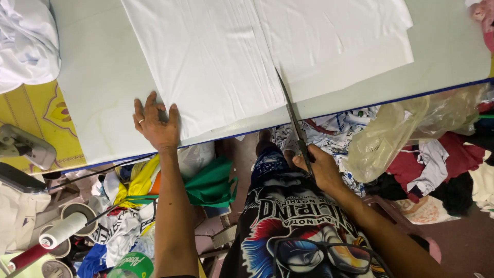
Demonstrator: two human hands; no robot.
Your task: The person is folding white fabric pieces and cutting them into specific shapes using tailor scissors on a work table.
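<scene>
A stack of white fabric (216, 56) lies flat on a pale cutting table (98, 92) with a blue front edge. My left hand (156, 122) presses flat on the fabric's near left corner, fingers spread, a ring on one finger. My right hand (320, 166) grips the handles of long dark scissors (292, 116) just below the table edge. Their blades reach up into the fabric along a straight cut line near the middle.
A bundle of white cloth (25, 41) sits at the far left on a yellow patterned surface (36, 121). Thread cones (64, 229) stand lower left. Under the table lie green fabric (211, 185), a clear plastic bag (396, 134) and heaps of coloured clothes (442, 164). Glasses (321, 255) hang on my shirt.
</scene>
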